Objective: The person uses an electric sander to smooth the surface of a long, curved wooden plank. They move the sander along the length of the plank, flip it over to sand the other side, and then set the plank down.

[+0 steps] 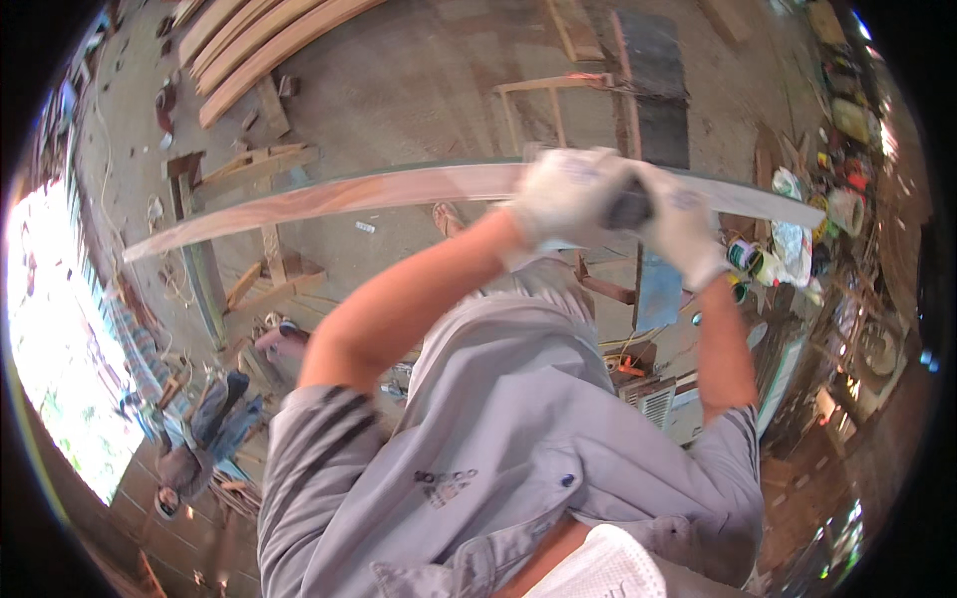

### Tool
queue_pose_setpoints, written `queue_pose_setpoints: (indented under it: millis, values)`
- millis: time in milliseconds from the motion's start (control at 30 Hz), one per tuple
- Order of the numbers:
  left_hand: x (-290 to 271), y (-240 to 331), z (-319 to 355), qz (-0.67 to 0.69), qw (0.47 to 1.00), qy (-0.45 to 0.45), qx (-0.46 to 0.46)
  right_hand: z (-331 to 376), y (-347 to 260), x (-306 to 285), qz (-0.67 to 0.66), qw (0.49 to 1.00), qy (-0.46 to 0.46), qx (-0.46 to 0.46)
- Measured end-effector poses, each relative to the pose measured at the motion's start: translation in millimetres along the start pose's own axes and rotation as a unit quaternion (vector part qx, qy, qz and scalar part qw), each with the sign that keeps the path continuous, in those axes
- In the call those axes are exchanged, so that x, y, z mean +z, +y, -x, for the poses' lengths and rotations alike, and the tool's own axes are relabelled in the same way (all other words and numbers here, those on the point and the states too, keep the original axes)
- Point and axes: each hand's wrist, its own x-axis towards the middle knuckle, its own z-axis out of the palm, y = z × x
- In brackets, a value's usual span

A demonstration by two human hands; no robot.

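A long narrow wooden board (pixel 389 191) lies crosswise in front of me, reddish on its left stretch and paler toward the right end. Both my hands wear whitish gloves and are over its right half, somewhat blurred. Between them shows a dark, rounded tool (pixel 628 204), whose kind I cannot make out. My left hand (pixel 568 194) is closed about the tool's left side, close above the board. From the other side my right hand (pixel 683 224) grips it, fingers bent. The gloves hide most of the tool and the board beneath it.
Wooden stands (pixel 204 269) bear the board at the left, and a blue-painted plank (pixel 658 289) sits below its right part. Stacked planks (pixel 274 45) lie at the far left. Cans and bottles (pixel 753 261) clutter the right side. Another person (pixel 184 458) is at the lower left.
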Motion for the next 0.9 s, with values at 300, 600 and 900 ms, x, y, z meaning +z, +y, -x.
queue_pose_setpoints:
  millis: [300,600,900]
  values:
    - [78,27,-26,0.063,0.974,0.21,0.061,45,38,-19,-0.025,0.976,-0.142,0.162]
    - [-70,-86,141,-0.037,0.97,0.234,-0.061,-81,-171,75,0.004,0.986,-0.149,0.078]
    - [-176,-198,328,-0.06,0.95,0.249,-0.179,-175,-345,201,-0.076,0.985,-0.132,-0.078]
